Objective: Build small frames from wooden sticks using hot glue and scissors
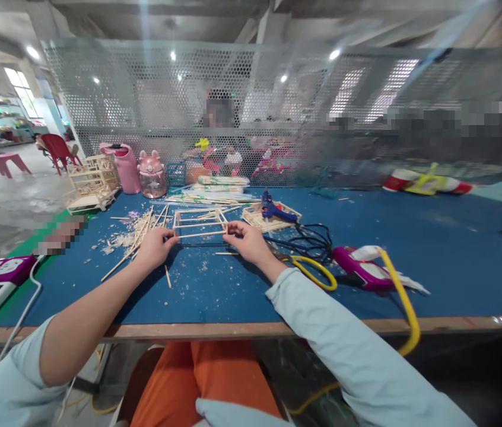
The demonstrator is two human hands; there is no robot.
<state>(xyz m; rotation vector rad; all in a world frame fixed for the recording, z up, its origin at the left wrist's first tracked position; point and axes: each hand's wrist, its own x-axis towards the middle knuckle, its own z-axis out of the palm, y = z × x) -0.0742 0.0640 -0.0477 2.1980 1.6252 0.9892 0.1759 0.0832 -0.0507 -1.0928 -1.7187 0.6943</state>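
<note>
Between my two hands is a small open frame of thin wooden sticks [200,235], held just above the blue table. My left hand [155,245] pinches its left near corner. At the right near corner, the fingers of my right hand [245,239] are closed on it. Loose sticks [144,231] and pale scraps lie just left of the frame. A blue glue gun [273,210] rests on a flat stick piece behind my right hand. Scissors with yellow handles [315,273] lie to the right of that hand, partly covered by it.
A purple tissue pack [362,270] sits on the right beside black cables [308,240]. Behind are stick bundles [219,190], a pink bottle [127,169], a clear pink-lidded jar [152,176] and a stick model [93,184]. A perforated metal screen [144,112] closes off the table's back.
</note>
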